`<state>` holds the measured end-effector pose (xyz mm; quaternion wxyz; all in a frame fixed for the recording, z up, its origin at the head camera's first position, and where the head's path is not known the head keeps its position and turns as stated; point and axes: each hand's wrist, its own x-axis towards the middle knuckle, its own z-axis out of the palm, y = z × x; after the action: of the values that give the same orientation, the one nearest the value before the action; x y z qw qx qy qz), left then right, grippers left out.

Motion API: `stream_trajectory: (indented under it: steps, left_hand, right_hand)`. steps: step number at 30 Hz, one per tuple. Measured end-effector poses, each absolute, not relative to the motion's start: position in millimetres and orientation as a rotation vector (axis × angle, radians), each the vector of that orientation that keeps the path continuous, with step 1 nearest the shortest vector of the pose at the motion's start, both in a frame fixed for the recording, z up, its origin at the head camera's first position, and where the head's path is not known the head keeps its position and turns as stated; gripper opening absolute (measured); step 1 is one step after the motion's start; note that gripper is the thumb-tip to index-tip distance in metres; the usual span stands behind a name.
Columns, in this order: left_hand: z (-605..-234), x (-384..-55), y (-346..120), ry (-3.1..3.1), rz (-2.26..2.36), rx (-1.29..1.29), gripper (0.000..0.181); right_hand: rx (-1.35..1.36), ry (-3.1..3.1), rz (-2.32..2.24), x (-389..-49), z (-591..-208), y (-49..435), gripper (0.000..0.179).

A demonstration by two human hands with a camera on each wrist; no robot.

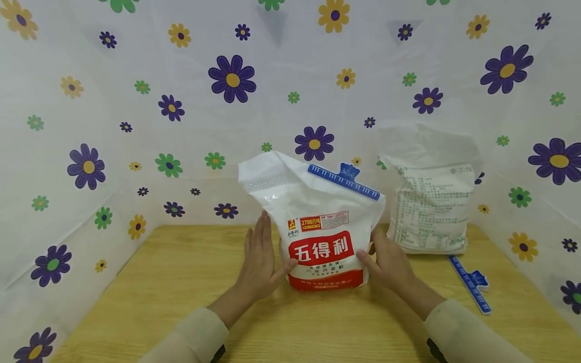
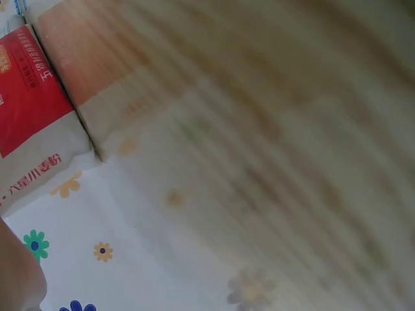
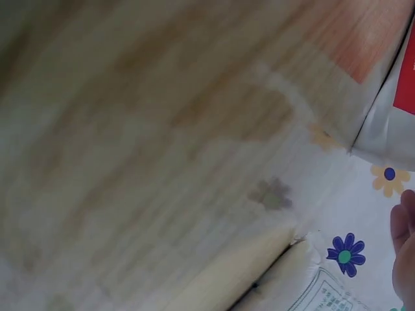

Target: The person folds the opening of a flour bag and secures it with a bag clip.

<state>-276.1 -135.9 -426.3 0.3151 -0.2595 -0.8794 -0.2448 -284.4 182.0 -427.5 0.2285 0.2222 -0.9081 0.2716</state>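
Observation:
A white and red flour bag stands upright on the wooden table, its top folded over to the left. Along the right part of that top sits a blue sealing clip with a piano-key pattern. My left hand lies against the bag's left side, fingers straight up and thumb on the front. My right hand grips the right side, thumb in front, the other fingers mostly hidden behind. In the left wrist view the flour bag fills the upper left; in the right wrist view a strip of it shows at the right edge.
Behind on the right stands a second white bag with green print and an unclipped top. A second blue clip lies on the table in front of it. A flower-printed cloth closes off the back and sides.

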Motion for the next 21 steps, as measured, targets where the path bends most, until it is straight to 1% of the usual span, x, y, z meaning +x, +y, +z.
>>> stream_trajectory:
  steps: [4, 7, 10, 13, 21]
  left_hand:
    - [-432.9, -278.9, -134.0, -2.404, -0.639, -0.674, 0.110]
    - [-441.5, -279.4, -130.8, -2.506, -0.597, -0.698, 0.107]
    - [-448.1, -279.0, -128.4, -2.560, -0.585, -0.724, 0.098]
    - [-447.8, -280.1, -127.7, -2.561, -0.610, -0.730, 0.094]
    - [-446.5, -283.7, -129.3, -2.595, -0.598, -0.710, 0.100]
  right_hand:
    - [0.697, -2.591, 0.868, -287.1, -433.6, 186.1, 0.067]
    - [0.758, -2.666, 0.937, -287.9, -440.4, 188.1, 0.076]
    - [0.804, -2.699, 0.959, -288.0, -444.5, 187.2, 0.078]
    - [0.829, -2.674, 0.957, -289.6, -441.4, 184.1, 0.080]
    - [0.792, -2.694, 0.872, -291.2, -439.5, 181.0, 0.085]
